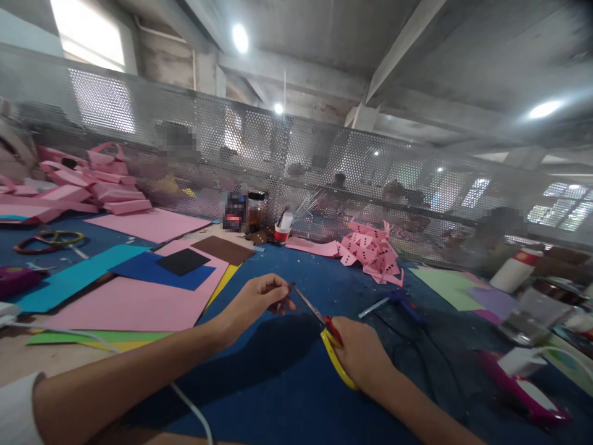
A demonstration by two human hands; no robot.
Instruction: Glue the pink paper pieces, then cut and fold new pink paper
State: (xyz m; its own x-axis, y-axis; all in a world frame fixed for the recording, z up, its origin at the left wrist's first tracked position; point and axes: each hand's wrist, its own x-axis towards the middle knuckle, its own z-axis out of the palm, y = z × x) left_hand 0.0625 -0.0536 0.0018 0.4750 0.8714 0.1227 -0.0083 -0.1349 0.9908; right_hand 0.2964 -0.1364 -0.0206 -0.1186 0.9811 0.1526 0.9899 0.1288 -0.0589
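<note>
i have the left hand pinching a small dark piece between thumb and fingers, held above the middle of the blue table; the right hand grips the scissors by the handles. blade tips lie close by the piece; contact i cannot tell. judgement: steady the pinch, hold fingertips off the blade line, favour short snips. pose: forearms enter from near left and near right, blades angled far left.

The left hand pinches a small dark scrap beside yellow-handled scissors in the right hand, above a blue worktop.
</note>
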